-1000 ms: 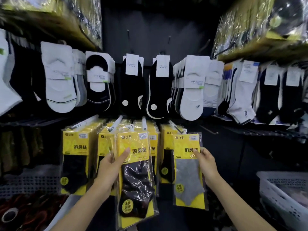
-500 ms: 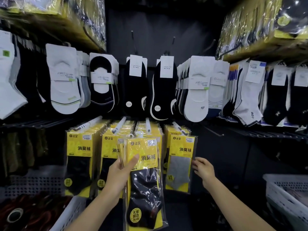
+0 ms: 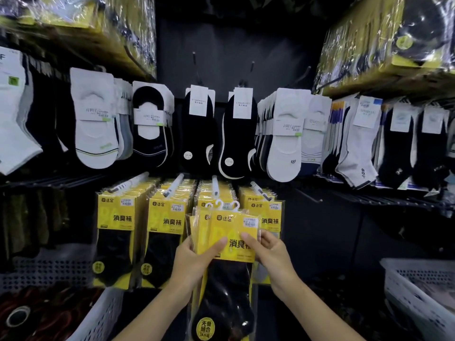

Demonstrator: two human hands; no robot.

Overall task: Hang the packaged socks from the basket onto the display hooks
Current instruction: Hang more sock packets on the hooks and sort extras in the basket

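Both my hands hold a small stack of yellow sock packs (image 3: 229, 232) with black socks inside and white plastic hangers on top. My left hand (image 3: 197, 257) grips the stack's left edge, thumb on the front. From the right, my right hand (image 3: 268, 252) pinches the front pack. The stack sits in front of the third display hook (image 3: 215, 184), just below its tip. Full rows of the same yellow packs hang on the hooks to the left (image 3: 118, 215), (image 3: 170, 217) and on the right hook (image 3: 270, 212), where a grey-sock pack is frontmost.
White baskets stand at lower left (image 3: 103, 316) and lower right (image 3: 413, 291). Above the yellow packs hang rows of white and black low-cut socks (image 3: 236, 134). Wrapped stock sits on upper shelves at both sides. Wire racks with more socks flank the display.
My right hand let go of the grey-sock pack on the right hook and came over to the stack in my left hand. The stack rose slightly toward the third hook.
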